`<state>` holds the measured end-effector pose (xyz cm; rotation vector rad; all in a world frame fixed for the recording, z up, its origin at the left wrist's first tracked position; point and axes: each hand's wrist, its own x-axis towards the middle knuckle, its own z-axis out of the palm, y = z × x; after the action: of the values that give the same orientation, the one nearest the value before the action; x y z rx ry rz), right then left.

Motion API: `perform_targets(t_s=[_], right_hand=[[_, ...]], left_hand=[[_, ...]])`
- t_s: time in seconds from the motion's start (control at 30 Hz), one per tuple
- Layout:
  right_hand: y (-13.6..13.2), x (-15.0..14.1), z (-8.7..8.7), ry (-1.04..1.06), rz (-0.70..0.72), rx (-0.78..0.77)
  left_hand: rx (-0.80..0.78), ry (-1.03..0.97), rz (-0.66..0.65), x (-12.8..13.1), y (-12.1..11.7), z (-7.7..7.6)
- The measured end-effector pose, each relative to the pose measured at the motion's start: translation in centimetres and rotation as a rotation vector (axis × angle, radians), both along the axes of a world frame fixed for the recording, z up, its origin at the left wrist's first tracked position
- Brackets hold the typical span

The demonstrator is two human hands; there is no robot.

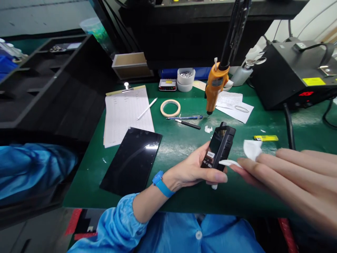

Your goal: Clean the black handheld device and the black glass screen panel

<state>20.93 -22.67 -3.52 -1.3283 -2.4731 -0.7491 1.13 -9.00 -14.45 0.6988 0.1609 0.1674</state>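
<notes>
By the curled fingers and thumb of the left hand point(195, 168), a black, ridged handheld device with a dark screen point(224, 146) is gripped; it is held tilted above the near, right-of-centre part of the green tabletop point(172, 149). A thin white sheet of cloth or paper point(252, 149) is pinched between the thumb and fingers of the right hand point(292, 172), just to the right of the device; whether the two are in contact cannot be told. A blue-strapped watch point(163, 184) is worn on the left wrist. To the left, a flat, glossy black rectangular panel point(131, 161) is laid partly over a clipboard of printed sheets point(126, 112), on which a slender white stylus point(146, 109) is placed. Beyond the device, an orange powered screwdriver point(216, 84) is suspended upright. A tan tape ring point(162, 109) is seen to its left; at far right, a black metal box with a red display point(297, 70) is set.
</notes>
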Motion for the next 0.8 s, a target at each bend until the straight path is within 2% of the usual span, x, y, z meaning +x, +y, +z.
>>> perform_targets(t_s=[0.03,0.27,0.37,0.47,0.6,0.77,0.8], right_hand=[[0.0,-0.1,0.0,-0.044,0.031,0.026],[-0.3,-1.9,0.0,-0.182,-0.012,0.076],[-0.6,-2.5,0.2,-0.231,-0.077,0.037],[-0.9,-2.7,0.3,-0.184,-0.094,-0.032],[-1.5,-2.4,-0.1,-0.097,-0.069,-0.027],[-2.5,-1.2,-1.1,0.039,-0.118,-0.046],[-2.7,-0.9,-1.2,0.122,-0.172,-0.052]], left_hand=[[-0.005,-0.014,0.014,0.1,0.0,0.0],[-0.033,0.035,0.116,0.1,-0.1,0.9],[0.005,0.073,0.164,0.0,-0.2,0.9],[0.063,0.115,0.228,0.0,-0.2,0.9],[0.15,0.13,0.289,-0.1,-0.1,1.1],[0.202,0.142,0.246,-0.2,-0.1,1.3],[0.207,0.146,0.23,-0.3,-0.1,1.3]])
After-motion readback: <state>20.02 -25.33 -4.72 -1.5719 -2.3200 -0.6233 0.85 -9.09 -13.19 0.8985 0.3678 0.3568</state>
